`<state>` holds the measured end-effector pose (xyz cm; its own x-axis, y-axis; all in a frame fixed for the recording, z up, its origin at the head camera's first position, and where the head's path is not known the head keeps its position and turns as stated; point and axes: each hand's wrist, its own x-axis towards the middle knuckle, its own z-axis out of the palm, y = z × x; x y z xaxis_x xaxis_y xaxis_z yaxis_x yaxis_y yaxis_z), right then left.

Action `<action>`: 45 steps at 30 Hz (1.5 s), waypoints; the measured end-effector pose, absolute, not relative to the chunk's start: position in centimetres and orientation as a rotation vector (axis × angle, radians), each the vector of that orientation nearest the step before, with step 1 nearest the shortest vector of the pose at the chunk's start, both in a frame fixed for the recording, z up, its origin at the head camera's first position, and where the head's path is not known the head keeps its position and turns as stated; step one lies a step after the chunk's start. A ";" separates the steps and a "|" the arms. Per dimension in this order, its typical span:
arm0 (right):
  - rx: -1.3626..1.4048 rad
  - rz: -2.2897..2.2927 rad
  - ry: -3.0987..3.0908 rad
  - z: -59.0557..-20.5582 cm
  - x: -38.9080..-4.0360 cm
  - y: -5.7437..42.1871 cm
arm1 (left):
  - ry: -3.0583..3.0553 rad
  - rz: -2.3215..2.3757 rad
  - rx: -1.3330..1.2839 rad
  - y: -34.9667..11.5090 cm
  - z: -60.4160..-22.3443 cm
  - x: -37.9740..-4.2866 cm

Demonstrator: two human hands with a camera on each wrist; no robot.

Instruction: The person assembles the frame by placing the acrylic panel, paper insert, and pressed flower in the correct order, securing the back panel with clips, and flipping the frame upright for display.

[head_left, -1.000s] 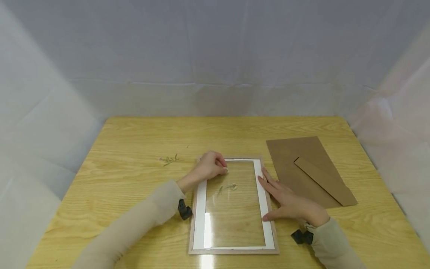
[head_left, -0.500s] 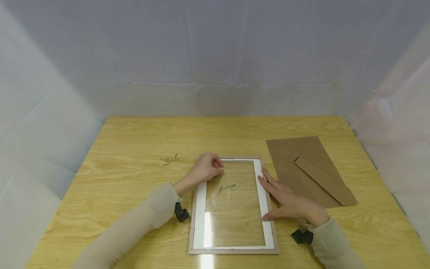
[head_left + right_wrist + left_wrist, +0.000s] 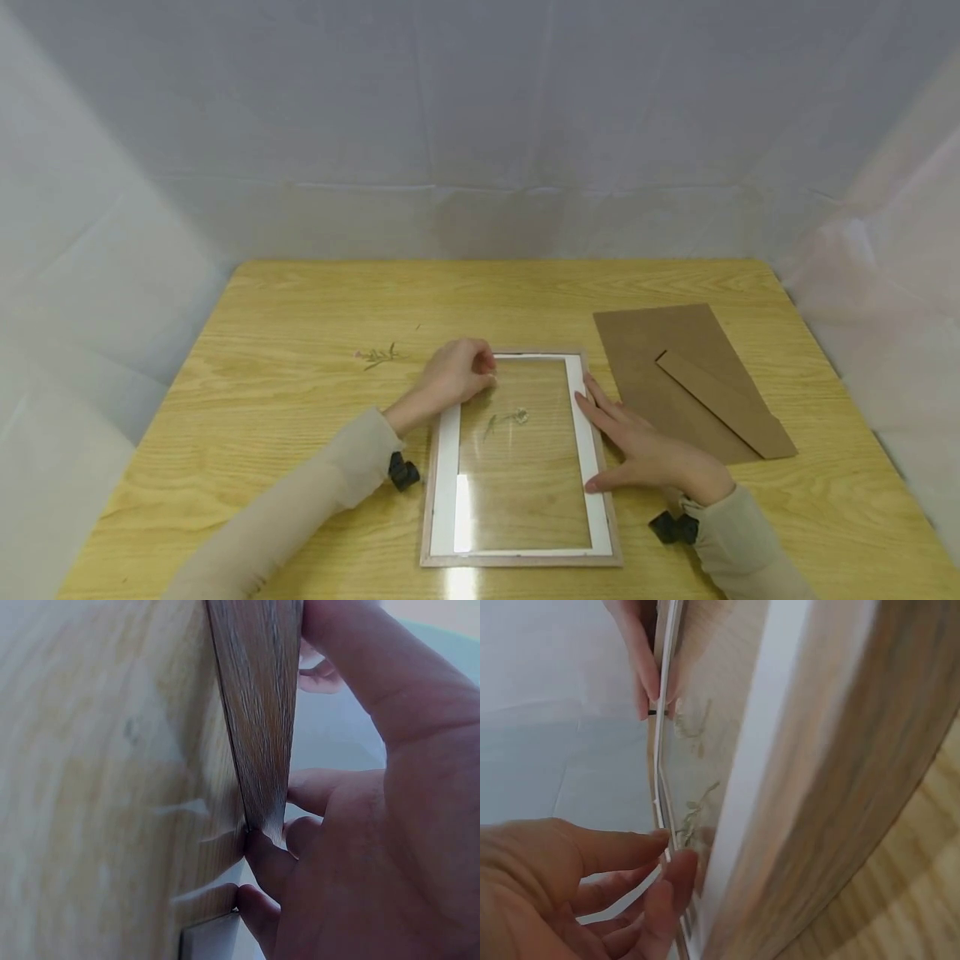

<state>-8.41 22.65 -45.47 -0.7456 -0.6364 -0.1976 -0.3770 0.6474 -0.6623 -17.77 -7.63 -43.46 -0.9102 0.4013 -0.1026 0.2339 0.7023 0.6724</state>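
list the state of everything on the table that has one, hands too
picture frame: lying flat, back open, backing off
glass pane: seated in the frame, far left corner pinched by the left hand
pressed sprig: lying on the glass
loose sprig: on the table, apart from the frame
backing board: flat beside the frame, stand folded
left hand: fingers curled, pinching the pane's corner
right hand: flat, fingers straight along the frame's right edge

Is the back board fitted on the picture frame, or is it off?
Off. The back board lies on the table beside the picture frame, apart from it, and wood shows through the glass.
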 end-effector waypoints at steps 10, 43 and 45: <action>-0.784 -0.838 2.451 -45.6 -8.5 22.7 | 2.681 0.717 0.684 -7.5 -43.1 -17.1; -0.785 -0.866 2.425 -45.3 -8.4 22.6 | 2.613 0.742 0.629 -11.2 -41.3 -16.0; -0.789 -0.870 2.428 -45.4 -8.4 22.6 | 2.625 0.773 0.608 -12.2 -40.9 -16.8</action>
<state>-8.35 22.57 -45.35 -0.7397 -0.6399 -0.2080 -0.3623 0.6393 -0.6782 -16.81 -12.17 -40.89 -0.8520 0.4861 -0.1945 0.3032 0.7609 0.5737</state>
